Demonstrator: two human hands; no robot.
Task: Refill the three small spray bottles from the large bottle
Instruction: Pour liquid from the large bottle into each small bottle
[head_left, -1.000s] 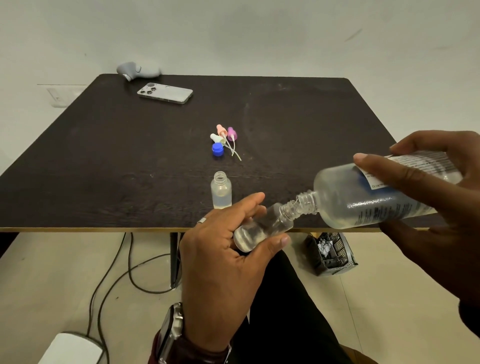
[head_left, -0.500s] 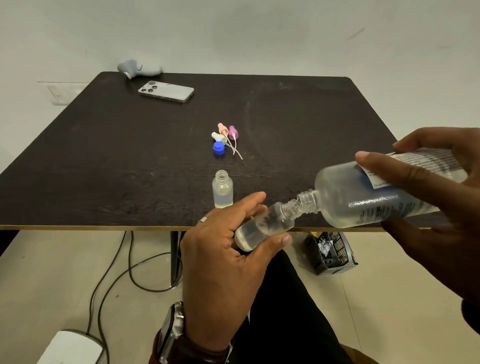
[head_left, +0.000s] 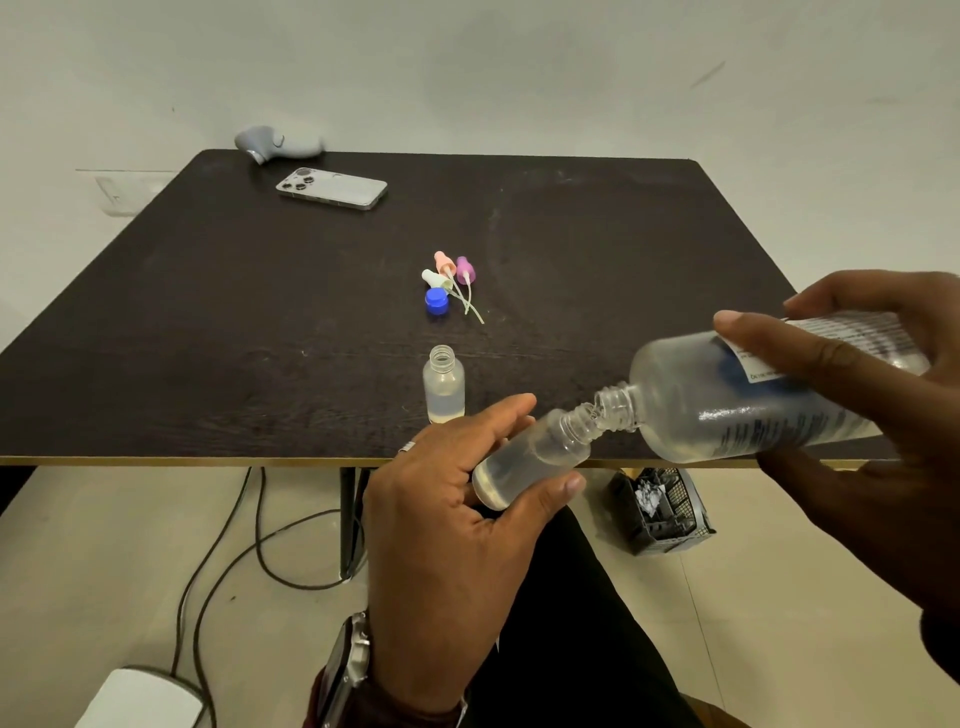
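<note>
In the lower centre of the frame, the left hand (head_left: 457, 525) is gripping a small clear plastic spray bottle (head_left: 530, 457), capless and tilted up toward the right, with thumb and fingers closed around its body. At the right edge, the right hand (head_left: 883, 415) is wrapping its fingers around a large frosted plastic bottle with a printed label (head_left: 753, 395), tipped nearly flat so that its threaded neck is meeting the small bottle's mouth just in front of the near edge of the dark wooden table (head_left: 260, 322).

Compared with the frames a moment earlier, the two necks are staying mated and the large bottle is sitting at much the same tilt; the liquid pooled at the lower end of the held bottle is looking slightly deeper, though the change is hard to judge. That suggests pouring is under way and this bottle is only partly filled.

A second small clear bottle (head_left: 443, 385) is standing upright and open on the table at frame centre, holding liquid. Above it are lying three pastel spray tops (head_left: 449, 271) and a blue screw cap (head_left: 436, 300). A third small bottle is not visible, so the refilling looks unfinished.
</note>
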